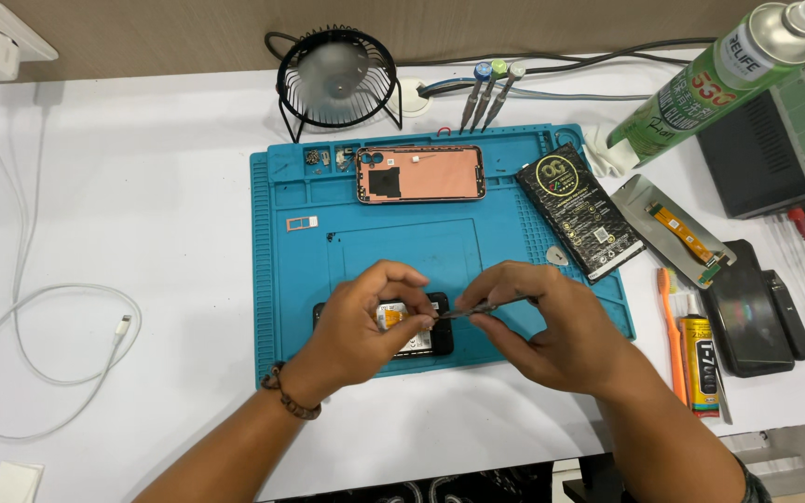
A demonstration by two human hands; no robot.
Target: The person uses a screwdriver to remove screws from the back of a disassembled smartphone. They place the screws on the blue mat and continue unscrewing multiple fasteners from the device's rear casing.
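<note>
Both wrists rest low on the blue mat [281, 279]. My left hand [361, 326] pinches the opened phone [426, 340]; my right hand [552, 331] grips thin tweezers [482, 307], tips touching it.

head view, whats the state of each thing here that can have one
phone frame: opened, back up, lying on the blue mat
black phone part: flat on the mat, pinned by the left hand
tweezers: pinched in the right hand, tip at the part
desk fan: upright, spin unclear
white cable: loose end unplugged
</note>
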